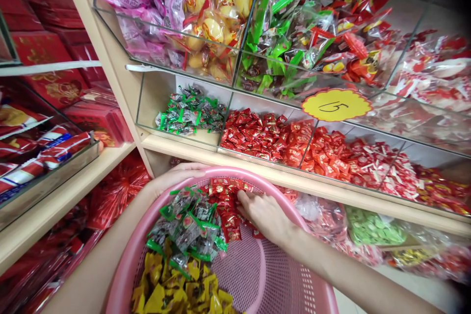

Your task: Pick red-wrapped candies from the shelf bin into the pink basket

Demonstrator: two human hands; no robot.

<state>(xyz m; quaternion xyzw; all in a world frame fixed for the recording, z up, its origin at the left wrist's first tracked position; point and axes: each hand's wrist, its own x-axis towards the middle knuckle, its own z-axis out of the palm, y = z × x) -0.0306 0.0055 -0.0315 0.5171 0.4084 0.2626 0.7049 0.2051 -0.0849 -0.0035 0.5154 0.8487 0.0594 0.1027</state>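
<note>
A pink plastic basket [228,172] with perforated sides is in front of me, below the shelf edge. My left hand [180,174] is closed over its far left rim, its fingertips mostly hidden. Inside the basket, my right hand [263,213] has its fingers curled down against red-wrapped candies [228,206], some of them covered by the hand. Left of these lie clear candy packets with green ends [191,225]. Yellow-wrapped candies [176,284] fill the near left part of the basket. Its mesh floor [239,265] shows at centre right.
Above the basket, a clear-walled bin row holds green-ended packets [191,110], red candies [253,132] and red-and-white candies [386,162]. Higher bins carry larger sweets and a yellow price tag [336,104]. A wooden upright [106,59] stands left. Bagged sweets [375,225] lie under the shelf.
</note>
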